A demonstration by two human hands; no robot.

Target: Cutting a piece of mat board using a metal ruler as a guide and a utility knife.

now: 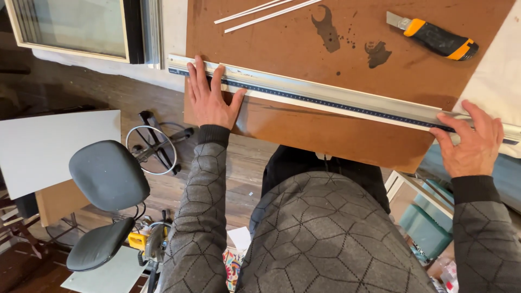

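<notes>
A long metal straightedge (336,100) with a dark ruled edge lies across a brown hardboard sheet (336,59). My left hand (210,97) lies flat with its fingers spread, pressing on the left end of the straightedge. At the far right, my right hand (473,142) rests on the other end, fingers curled over it. An orange and black utility knife (437,38) lies on the board at the upper right, apart from both hands. Two thin white strips (260,13) sit near the board's top edge.
A grey swivel chair (106,182) stands on the wooden floor at the left, beside a white panel (49,146). A framed pane (76,27) leans at the top left. A yellow power saw (149,244) lies on the floor below. Teal boxes (429,228) sit at the lower right.
</notes>
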